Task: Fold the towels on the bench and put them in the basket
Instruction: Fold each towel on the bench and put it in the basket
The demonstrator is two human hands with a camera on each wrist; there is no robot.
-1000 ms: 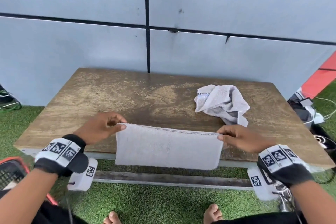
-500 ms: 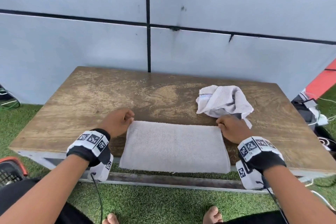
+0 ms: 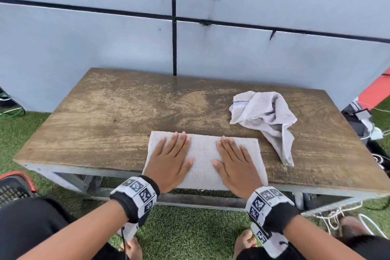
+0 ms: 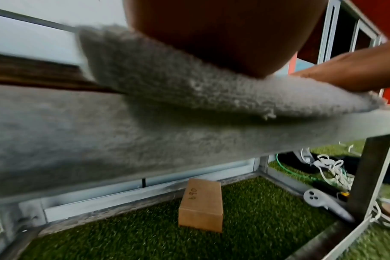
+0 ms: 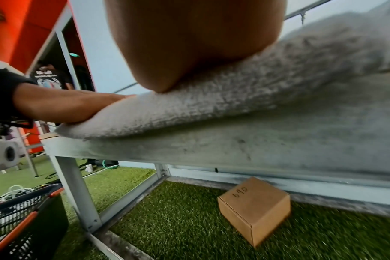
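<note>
From the head camera, both palms are down flat on the folded towel [image 3: 203, 154], which lies at the near edge of the wooden bench [image 3: 126, 116] with its front part hanging over the rim. The left hand [image 3: 168, 160] has straight fingers close together and the thumb angled out toward the middle; the right hand [image 3: 236, 162] mirrors it, fingers straight and slightly fanned, thumb pointing inward, the two thumbs apart with bare towel between them. A second, crumpled towel [image 3: 263, 116] sits further back to the right, well apart from the hands. The basket [image 3: 12, 188], black mesh with an orange rim, peeks in at the lower left on the grass. Over to the left wrist camera: the heel of the left hand [image 4: 223, 35] presses into the towel's [image 4: 167, 98] fuzzy top, the fingers themselves out of sight, and the right hand [image 4: 350, 70] lies flat on the far end. Under the bench a cardboard box [image 4: 200, 205] stands on the grass. Right wrist camera now: the right hand's [image 5: 189, 44] heel bears on the towel [image 5: 234, 109], its fingers hidden, the left hand [image 5: 74, 105] resting flat beyond, the basket [image 5: 22, 221] low at the left and the cardboard box [image 5: 254, 209] beneath.
</note>
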